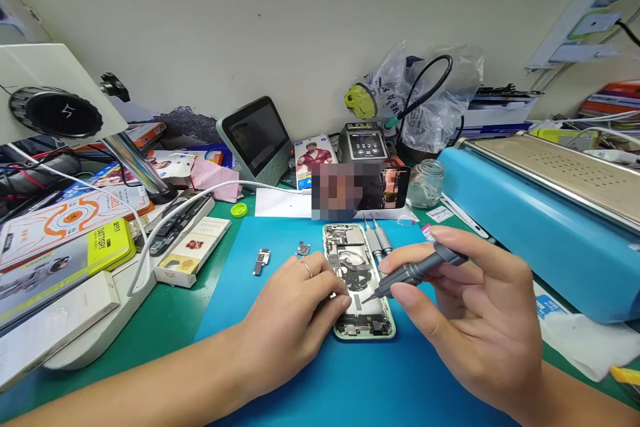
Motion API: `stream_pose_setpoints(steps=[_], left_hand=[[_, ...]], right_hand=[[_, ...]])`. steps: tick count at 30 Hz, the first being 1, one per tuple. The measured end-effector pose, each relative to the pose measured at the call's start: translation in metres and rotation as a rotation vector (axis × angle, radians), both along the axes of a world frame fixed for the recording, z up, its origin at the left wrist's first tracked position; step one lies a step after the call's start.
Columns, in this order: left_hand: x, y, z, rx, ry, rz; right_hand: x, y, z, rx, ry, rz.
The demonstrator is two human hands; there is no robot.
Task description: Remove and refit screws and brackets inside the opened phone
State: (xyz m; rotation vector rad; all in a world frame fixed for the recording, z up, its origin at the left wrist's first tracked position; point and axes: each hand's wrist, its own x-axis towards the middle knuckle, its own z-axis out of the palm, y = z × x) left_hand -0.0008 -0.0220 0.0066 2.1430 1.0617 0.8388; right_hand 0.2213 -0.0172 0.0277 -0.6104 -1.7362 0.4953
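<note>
An opened smartphone (357, 300) lies on the blue mat, its inner parts and pale green frame exposed. My left hand (287, 307), wearing a ring, rests at the phone's left edge. Its thumb and index finger are pressed together over the phone, and whatever they pinch is hidden. In my right hand (480, 320) is a dark grey screwdriver (413, 272), tilted with its thin tip over the lower middle of the phone. Two grey-handled screwdrivers (376, 240) lie beside the phone's upper right. Small circuit boards (261, 261) lie on the mat to the left.
A propped phone (395, 188) and a glass jar (426, 183) stand behind the mat (235, 300). A blue machine (540, 240) flanks the right. Boxes (193, 250), a white cable (145, 253) and a metal-post stand (137, 170) crowd the left. A green cap (239, 210) lies near the mat.
</note>
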Motion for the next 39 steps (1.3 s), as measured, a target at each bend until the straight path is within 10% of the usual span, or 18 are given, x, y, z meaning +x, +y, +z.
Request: stream_pose_setpoints(steps=[12, 39], left_hand=[[0.005, 0.010, 0.013, -0.415, -0.390, 0.065], [0.004, 0.010, 0.011, -0.406, -0.424, 0.049]], right_hand=[[0.002, -0.002, 0.020, 0.274, -0.146, -0.130], [0.000, 0.006, 0.021, 0.349, -0.137, -0.154]])
